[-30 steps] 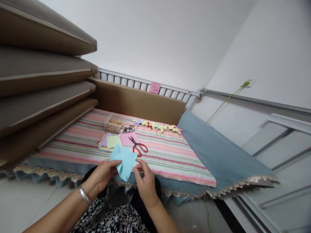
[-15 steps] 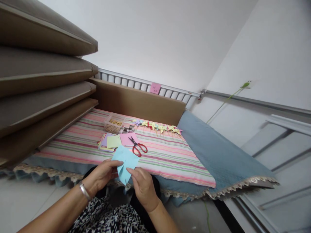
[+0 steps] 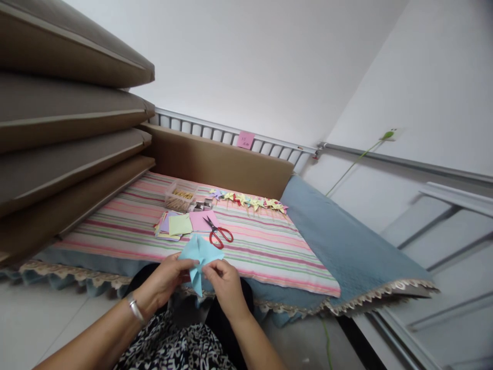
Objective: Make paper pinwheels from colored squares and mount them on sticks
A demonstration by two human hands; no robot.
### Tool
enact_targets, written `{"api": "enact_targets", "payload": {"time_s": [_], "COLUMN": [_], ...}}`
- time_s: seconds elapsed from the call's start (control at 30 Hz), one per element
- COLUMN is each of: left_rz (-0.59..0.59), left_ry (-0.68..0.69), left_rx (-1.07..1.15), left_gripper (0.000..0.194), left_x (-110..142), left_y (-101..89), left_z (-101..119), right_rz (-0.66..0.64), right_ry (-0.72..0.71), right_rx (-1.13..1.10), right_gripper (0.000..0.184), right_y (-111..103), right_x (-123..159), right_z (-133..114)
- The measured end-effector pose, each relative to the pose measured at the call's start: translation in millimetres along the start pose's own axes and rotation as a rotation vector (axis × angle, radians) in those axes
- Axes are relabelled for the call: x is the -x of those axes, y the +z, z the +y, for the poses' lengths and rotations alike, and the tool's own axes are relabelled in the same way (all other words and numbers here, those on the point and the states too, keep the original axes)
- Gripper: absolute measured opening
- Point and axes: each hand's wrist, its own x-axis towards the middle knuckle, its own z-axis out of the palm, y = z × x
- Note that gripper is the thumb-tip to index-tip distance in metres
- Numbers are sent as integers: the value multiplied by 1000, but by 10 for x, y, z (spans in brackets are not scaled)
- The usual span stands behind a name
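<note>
One light-blue sheet of paper (image 3: pixel 208 251) with cut flaps is held in the head view, just above the person's lap and between both hands. The left grip (image 3: pixel 169 277) is closed on its left side, thumb on top near the middle; a silver bangle (image 3: pixel 135 308) circles the wrist behind it. The right grip (image 3: pixel 227 288) pinches the sheet's right part, thumb and fingertips together near the left thumb. Just beyond the two grips, red-handled scissors (image 3: pixel 221 238) lie with their blades over a pink paper sheet (image 3: pixel 198 221). Beyond the left grip sit a pale-green sheet (image 3: pixel 180 225) on a stack of coloured papers and, farther off, a clear plastic box (image 3: pixel 167 198) of wooden sticks. Well beyond the right grip, paper pinwheels (image 3: pixel 254 203) lie in a row on the striped cloth (image 3: pixel 269 252), which covers part of a blue lace-edged bedspread (image 3: pixel 339 241).
</note>
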Motion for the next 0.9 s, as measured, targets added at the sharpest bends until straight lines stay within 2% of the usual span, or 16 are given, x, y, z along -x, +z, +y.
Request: {"api": "enact_targets", "payload": {"time_s": [0.17, 0.3, 0.63, 0.9], "left_rz": [10, -6, -69, 16], "left_ry": [19, 35, 42, 68], "left_rx": [3, 10, 1, -45], "left_gripper": [16, 13, 18, 20], "left_x": [6, -9, 11, -11], "left_y": [28, 17, -15, -1], "left_z": [-43, -73, -76, -79], "right_rz": [35, 46, 27, 42], "right_ry": [124, 170, 201, 198], "right_rx": [-3, -20, 8, 67], "right_gripper": [22, 23, 23, 22], "right_y": [33, 52, 44, 87], "right_x": [-30, -49, -83, -78], "right_z": [-18, -40, -37, -90]}}
